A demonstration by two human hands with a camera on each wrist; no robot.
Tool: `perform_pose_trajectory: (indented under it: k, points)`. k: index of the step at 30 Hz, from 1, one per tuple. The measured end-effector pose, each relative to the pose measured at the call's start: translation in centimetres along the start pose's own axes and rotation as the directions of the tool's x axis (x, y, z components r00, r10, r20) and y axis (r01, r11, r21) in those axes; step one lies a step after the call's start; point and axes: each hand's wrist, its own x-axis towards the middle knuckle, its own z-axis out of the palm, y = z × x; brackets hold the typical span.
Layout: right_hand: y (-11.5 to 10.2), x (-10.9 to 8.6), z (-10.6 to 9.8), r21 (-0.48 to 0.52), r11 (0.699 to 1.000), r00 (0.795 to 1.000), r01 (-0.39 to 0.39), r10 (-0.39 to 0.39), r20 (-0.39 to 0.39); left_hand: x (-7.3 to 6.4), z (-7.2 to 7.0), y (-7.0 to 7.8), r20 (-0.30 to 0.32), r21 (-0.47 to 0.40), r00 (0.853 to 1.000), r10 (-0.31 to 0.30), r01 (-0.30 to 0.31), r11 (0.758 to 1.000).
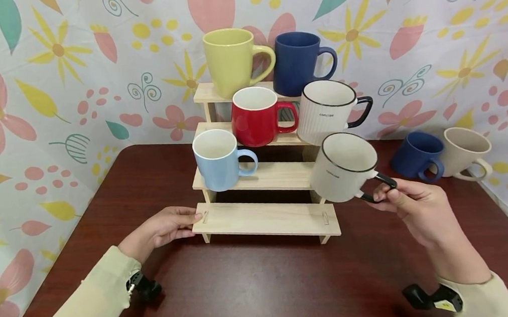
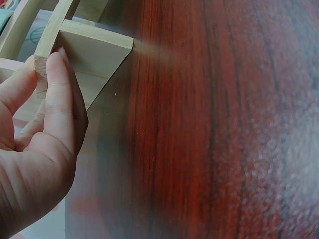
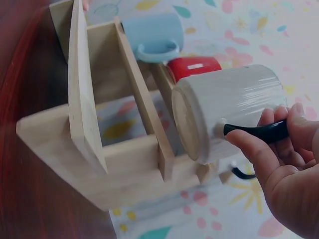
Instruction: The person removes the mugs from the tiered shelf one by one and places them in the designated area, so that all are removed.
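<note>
Flowered cloth (image 1: 99, 51) in pink, yellow and teal hangs behind a dark red-brown table (image 1: 247, 290), whose top shows streaky grain and a soft shine. On it stands a stepped rack (image 1: 278, 175) of pale wood, four shelves rising toward the cloth.

At the right side of the rack, the right hand (image 1: 421, 209) holds a white mug (image 1: 346, 170) with a dark rim. Its thumb and fingers are clamped on the black handle (image 1: 385, 181). The mug is tilted beside the right end of the second shelf from the bottom – whether its base touches the wood I cannot tell. Small lettering on its side is too blurred to read surely.

The left hand (image 1: 169, 226) pinches the left end of the lowest shelf (image 1: 264, 219), thumb on one face and fingers on the other.

On the top shelf, a yellow mug (image 1: 229, 62) stands left of a dark blue mug (image 1: 294, 64). One step down are a red mug (image 1: 255, 118) and a ribbed white mug (image 1: 323, 117) marked "concise", its handle also black. A light blue mug (image 1: 218, 164) sits at the left of the second shelf from the bottom. Off to the right, on the table near the cloth, a smaller blue mug (image 1: 417, 154) and a beige mug (image 1: 459, 153) stand close together – well apart from the rack.
</note>
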Motion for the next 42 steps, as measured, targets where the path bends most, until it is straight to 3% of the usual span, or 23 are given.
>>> perform_pose_trajectory:
  k: [4,9,19,24,34,42]
  points:
    - [-0.8,-0.6,-1.0,0.060,0.998,1.000,0.018,-0.017,-0.013,0.0,0.0,0.1,0.000,0.001,1.000,0.000,0.000,1.000]
    - [-1.6,-1.2,-1.9,0.063,0.997,0.997,0.034,-0.029,-0.074,0.1,-0.1,0.0,0.004,-0.001,1.000,0.000,0.000,1.000]
    - [-1.8,-1.6,-3.2,-0.054,0.997,0.977,0.047,-0.057,-0.205,0.0,0.0,-0.1,0.009,-0.002,1.000,0.002,-0.002,1.000]
    - [-1.4,-1.6,-3.6,-0.144,0.990,0.954,-0.007,-0.037,-0.298,0.0,0.0,-0.1,0.007,0.002,1.000,0.004,-0.004,1.000]
    - [-0.2,-1.3,-5.8,-0.206,0.973,0.918,-0.109,0.019,-0.397,-0.1,0.0,0.0,0.013,0.001,1.000,0.008,-0.008,1.000]
    - [0.8,-0.6,-7.6,-0.202,0.949,0.879,-0.242,0.126,-0.461,0.0,-0.1,0.0,0.014,0.000,1.000,0.001,-0.001,1.000]
